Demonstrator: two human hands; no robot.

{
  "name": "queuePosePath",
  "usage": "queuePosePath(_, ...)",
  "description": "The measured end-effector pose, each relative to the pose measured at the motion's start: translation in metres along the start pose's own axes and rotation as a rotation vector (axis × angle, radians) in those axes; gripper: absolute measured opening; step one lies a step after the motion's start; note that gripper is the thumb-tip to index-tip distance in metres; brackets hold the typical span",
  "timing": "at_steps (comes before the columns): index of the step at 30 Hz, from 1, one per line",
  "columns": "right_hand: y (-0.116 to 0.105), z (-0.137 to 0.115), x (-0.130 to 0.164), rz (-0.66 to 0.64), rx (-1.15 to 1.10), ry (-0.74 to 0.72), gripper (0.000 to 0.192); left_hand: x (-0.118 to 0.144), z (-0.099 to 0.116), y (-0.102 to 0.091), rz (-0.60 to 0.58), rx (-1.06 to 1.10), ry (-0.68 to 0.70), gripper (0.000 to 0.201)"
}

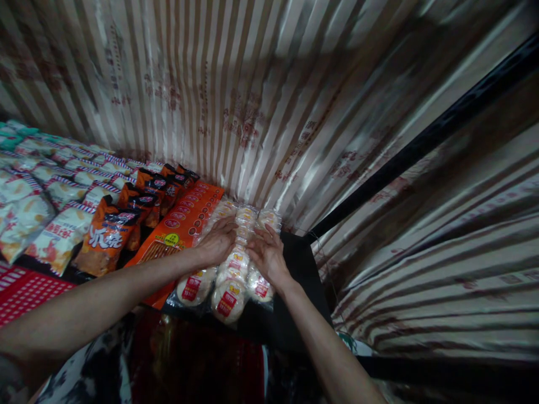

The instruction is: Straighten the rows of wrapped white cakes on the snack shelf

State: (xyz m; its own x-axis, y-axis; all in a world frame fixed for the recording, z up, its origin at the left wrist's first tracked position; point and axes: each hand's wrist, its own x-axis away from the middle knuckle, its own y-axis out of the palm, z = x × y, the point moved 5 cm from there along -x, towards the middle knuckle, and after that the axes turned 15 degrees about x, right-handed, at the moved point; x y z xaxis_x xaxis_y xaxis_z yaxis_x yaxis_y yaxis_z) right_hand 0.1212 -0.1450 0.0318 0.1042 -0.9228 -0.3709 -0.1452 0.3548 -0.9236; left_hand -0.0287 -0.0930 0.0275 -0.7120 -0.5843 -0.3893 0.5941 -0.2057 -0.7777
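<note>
Clear packets of round, pale rice crackers (pixel 229 297) with red and yellow labels lie in overlapping rows on a black tabletop. My left hand (pixel 219 242) rests across the left and middle rows, palm down, its fingers stretched forward. On the middle and right rows lies my right hand (pixel 267 252), its fingers apart and touching the wrappers. Neither hand visibly grips a packet, though the undersides of the fingers are hidden. Beside the left row, a large flat orange sheet or bag (pixel 185 216) with printed pictures lies on the table.
Left of the orange sheet stand orange and black snack bags (pixel 107 235), then rows of white snack bags (pixel 61 230). A red mesh basket (pixel 29 292) sits at the lower left. Striped plastic sheeting (pixel 252 101) hangs behind, and a dark pole (pixel 421 140) slants across the right.
</note>
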Motion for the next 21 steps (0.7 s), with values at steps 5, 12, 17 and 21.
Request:
queuePosePath(5,0.002,0.000,0.002,-0.023,-0.004,0.043,0.002,0.000,-0.001,-0.001,0.001,0.020,-0.019,0.016)
queuePosePath(12,0.006,-0.002,0.001,-0.024,-0.059,0.071,0.005,0.009,0.005,-0.019,-0.031,0.049,-0.021,0.016)
queuePosePath(17,0.006,-0.004,0.002,-0.020,-0.052,0.070,0.006,0.018,0.014,-0.026,-0.188,0.053,0.035,0.011)
queuePosePath(21,0.008,-0.003,0.003,-0.012,-0.058,0.056,0.007,0.020,0.014,-0.026,-0.202,0.066,0.029,0.006)
